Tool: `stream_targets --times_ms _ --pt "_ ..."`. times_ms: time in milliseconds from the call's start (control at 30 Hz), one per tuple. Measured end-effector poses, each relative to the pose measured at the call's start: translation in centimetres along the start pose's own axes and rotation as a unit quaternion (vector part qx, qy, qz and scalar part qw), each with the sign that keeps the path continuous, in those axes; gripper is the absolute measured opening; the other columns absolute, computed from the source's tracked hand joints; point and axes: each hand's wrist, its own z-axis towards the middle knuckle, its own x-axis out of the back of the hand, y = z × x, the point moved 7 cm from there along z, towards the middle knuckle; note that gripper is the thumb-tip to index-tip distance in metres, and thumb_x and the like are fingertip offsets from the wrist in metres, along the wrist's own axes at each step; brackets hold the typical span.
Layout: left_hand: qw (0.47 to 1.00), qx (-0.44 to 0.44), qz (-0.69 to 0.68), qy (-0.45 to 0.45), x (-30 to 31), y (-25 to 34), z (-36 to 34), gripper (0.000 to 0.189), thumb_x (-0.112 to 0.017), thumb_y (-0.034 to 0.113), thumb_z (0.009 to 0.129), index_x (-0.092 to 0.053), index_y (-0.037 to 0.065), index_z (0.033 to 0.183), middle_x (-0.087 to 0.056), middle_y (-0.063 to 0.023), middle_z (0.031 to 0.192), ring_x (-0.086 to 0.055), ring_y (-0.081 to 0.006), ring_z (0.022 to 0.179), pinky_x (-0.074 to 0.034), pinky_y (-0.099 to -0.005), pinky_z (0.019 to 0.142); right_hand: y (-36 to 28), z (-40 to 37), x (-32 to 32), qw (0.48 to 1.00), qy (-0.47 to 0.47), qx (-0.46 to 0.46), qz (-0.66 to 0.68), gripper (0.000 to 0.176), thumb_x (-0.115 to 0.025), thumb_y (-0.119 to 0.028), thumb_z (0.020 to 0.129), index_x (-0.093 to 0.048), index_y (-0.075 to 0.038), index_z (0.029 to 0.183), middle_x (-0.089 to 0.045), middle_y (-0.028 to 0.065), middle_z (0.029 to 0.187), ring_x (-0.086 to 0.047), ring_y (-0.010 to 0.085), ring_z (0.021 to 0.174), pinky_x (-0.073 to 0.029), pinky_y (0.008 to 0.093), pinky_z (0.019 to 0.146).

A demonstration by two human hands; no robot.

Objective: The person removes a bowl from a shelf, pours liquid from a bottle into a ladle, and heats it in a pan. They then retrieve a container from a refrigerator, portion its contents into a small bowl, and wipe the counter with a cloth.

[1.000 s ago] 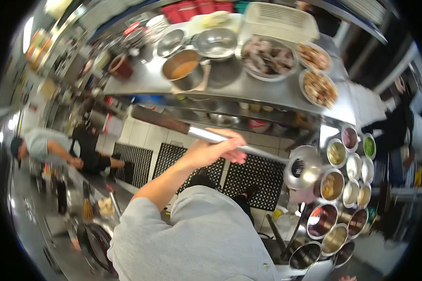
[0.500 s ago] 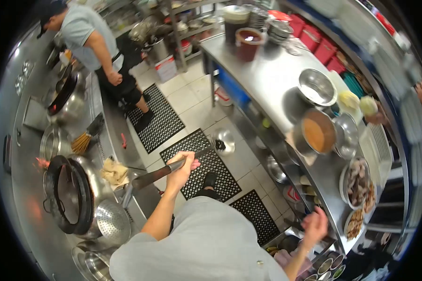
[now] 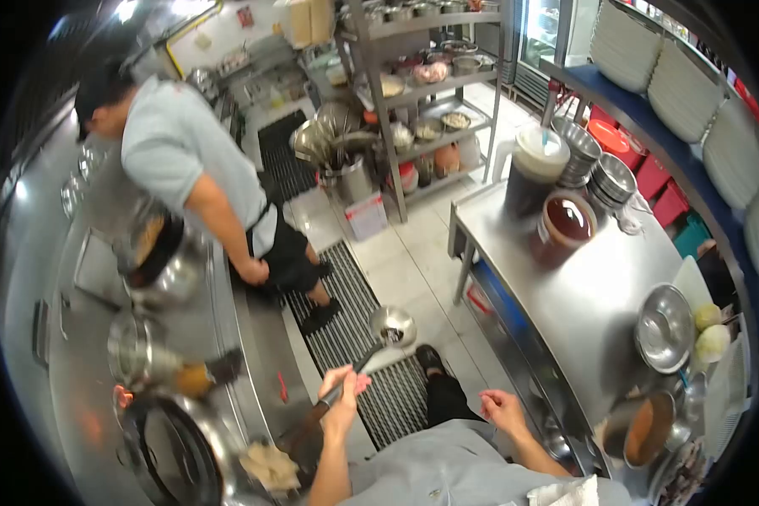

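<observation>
My left hand [image 3: 343,398] is closed around the long handle of a ladle [image 3: 394,326]. The ladle's round metal bowl points away from me, over the floor mat, and its thick handle end runs back toward the stove. To the right of my body, my right hand [image 3: 502,411] hangs in the air with fingers loosely bent and apart, touching nothing. On the stove at lower left sits a dark wok [image 3: 173,451], partly out of view. A folded cloth [image 3: 270,467] lies beside it, near my left forearm.
A co-worker [image 3: 194,160] stands ahead at another wok [image 3: 164,261]. On the right, a steel table [image 3: 594,312] carries a metal bowl [image 3: 664,327], a pot of orange liquid [image 3: 649,430] and a tub of dark red liquid [image 3: 563,226]. Shelving [image 3: 396,110] stands at the back.
My view has swung up and forward, showing more of the back shelves. The ladle remains in my left hand. My right hand has come in closer to my body, its fingers more bent.
</observation>
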Motion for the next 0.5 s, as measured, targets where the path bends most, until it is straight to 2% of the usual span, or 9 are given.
stream_targets --times_ms 33,67,100,133,200,267,333,500 --pt "0.998 -0.005 0.061 0.029 1.2 -2.8 2.6 0.019 -0.054 0.013 0.095 -0.052 -0.002 0.106 -0.065 -0.0159 0.088 -0.067 -0.0194 0.08 -0.056 -0.0298 0.071 -1.2 2.8 -0.6 1.0 -0.001 -0.001 0.009 0.017 -0.057 -0.011 0.092 -0.065 0.001 0.1 -0.064 0.0051 0.068 -0.057 0.0099 0.055 -0.046 0.0246 0.051" --pt "0.999 -0.034 0.029 0.031 1.0 -3.0 5.2 0.019 -0.054 0.015 0.096 -0.051 -0.002 0.104 -0.065 -0.0179 0.089 -0.068 -0.0211 0.077 -0.056 -0.0302 0.069 -3.1 6.7 -0.9 1.0 -0.001 0.009 0.014 0.017 -0.057 -0.012 0.092 -0.065 0.001 0.1 -0.065 0.0052 0.069 -0.057 0.01 0.055 -0.046 0.0246 0.051" --pt "0.997 0.009 0.068 0.032 0.0 -1.2 6.9 0.02 -0.054 0.015 0.096 -0.051 -0.003 0.104 -0.064 -0.0196 0.089 -0.068 -0.0238 0.074 -0.057 -0.0316 0.068 -3.4 10.6 -2.1 0.999 -0.009 -0.01 0.044 0.018 -0.058 -0.013 0.092 -0.066 0.001 0.101 -0.065 0.0053 0.071 -0.057 0.0098 0.056 -0.045 0.0245 0.051" --pt "0.999 0.04 -0.004 0.033 -0.9 -0.4 8.6 0.02 -0.053 0.015 0.096 -0.05 -0.004 0.102 -0.064 -0.0211 0.089 -0.069 -0.0269 0.073 -0.057 -0.0324 0.067 -6.5 13.0 -4.4 0.997 -0.029 0.006 0.065 0.018 -0.058 -0.013 0.092 -0.066 0.001 0.101 -0.065 0.0053 0.071 -0.057 0.0097 0.056 -0.046 0.0245 0.052" --pt "0.997 0.06 0.0 0.052 -2.1 1.5 11.6 0.02 -0.051 0.015 0.097 -0.049 -0.004 0.104 -0.064 -0.0231 0.089 -0.069 -0.0284 0.075 -0.057 -0.0327 0.068 -13.8 18.2 -6.3 0.995 -0.052 0.031 0.077 0.019 -0.059 -0.014 0.092 -0.066 0.001 0.101 -0.065 0.0053 0.071 -0.057 0.0095 0.058 -0.046 0.0244 0.053" --pt "0.996 0.063 -0.006 0.063 -2.8 2.6 15.0 0.021 -0.048 0.016 0.098 -0.048 -0.003 0.106 -0.064 -0.0239 0.089 -0.069 -0.0286 0.076 -0.057 -0.0321 0.068 -22.5 23.2 -8.1 0.983 -0.086 0.156 0.045 0.021 -0.059 -0.015 0.093 -0.065 0.001 0.104 -0.065 0.0053 0.073 -0.057 0.009 0.059 -0.046 0.0238 0.054" --pt "0.996 0.044 -0.015 0.077 -3.0 2.6 19.0 0.023 -0.048 0.021 0.098 -0.049 -0.001 0.106 -0.065 -0.0235 0.087 -0.069 -0.027 0.073 -0.057 -0.0293 0.065 -30.1 29.0 -9.0 0.966 -0.07 0.225 0.107 0.021 -0.057 -0.014 0.093 -0.064 0.0 0.107 -0.065 0.0039 0.077 -0.057 0.0086 0.062 -0.047 0.0238 0.056" --pt "0.996 0.058 -0.035 0.059 -4.8 2.9 30.3 0.019 -0.048 0.015 0.097 -0.048 -0.002 0.106 -0.065 -0.0219 0.086 -0.069 -0.0271 0.076 -0.056 -0.0298 0.067 -49.2 41.0 -7.2 0.9 0.009 0.362 0.241 0.023 -0.055 -0.009 0.093 -0.057 0.0 0.114 -0.064 0.0053 0.079 -0.057 0.0089 0.06 -0.046 0.0224 0.052"
